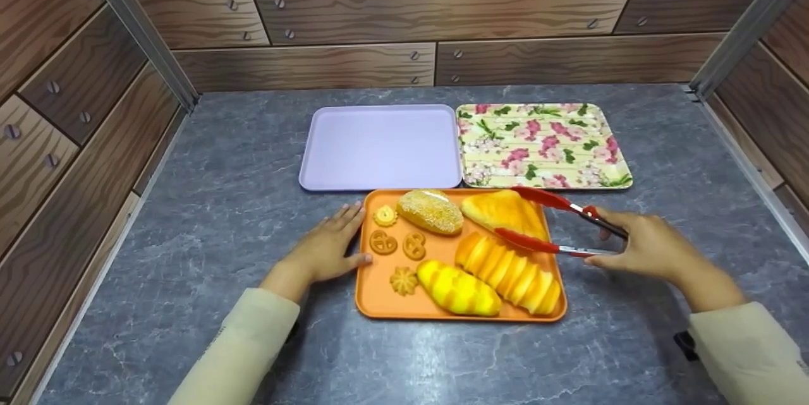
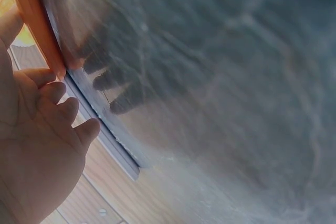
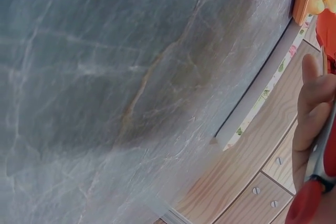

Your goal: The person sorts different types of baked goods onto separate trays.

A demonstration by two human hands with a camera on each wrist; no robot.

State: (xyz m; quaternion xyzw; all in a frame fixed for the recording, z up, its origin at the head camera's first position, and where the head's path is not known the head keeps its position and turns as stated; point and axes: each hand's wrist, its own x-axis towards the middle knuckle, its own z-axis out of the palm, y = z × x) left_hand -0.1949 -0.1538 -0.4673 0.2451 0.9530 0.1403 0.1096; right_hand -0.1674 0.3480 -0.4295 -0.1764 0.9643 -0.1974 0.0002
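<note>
An orange tray [image 1: 379, 304] holds several pieces of bread and small biscuits. With its fingers against the tray's left rim, my left hand [image 1: 325, 244] lies relaxed, thumb over the edge. My right hand [image 1: 651, 247] grips red-tipped tongs [image 1: 531, 241], also partly seen in the right wrist view. The spread arms of the tongs straddle a triangular golden bread [image 1: 505, 210] in the tray's back right corner. The near tip overlaps the bread's front side, close over a sliced-looking loaf [image 1: 509, 272]. A yellow striped bun [image 1: 458, 288] and a seeded bun [image 1: 431, 211] lie on the same tray.
Behind the orange tray stand a plain lilac tray [image 1: 382, 149] and a floral tray [image 1: 543, 146], side by side. Two pretzels [image 1: 383, 242], a round biscuit [image 1: 385, 216] and a flower-shaped biscuit [image 1: 403, 280] occupy the orange tray's left part. Wood-patterned walls [image 1: 442, 7] enclose the grey tabletop [image 1: 227, 158].
</note>
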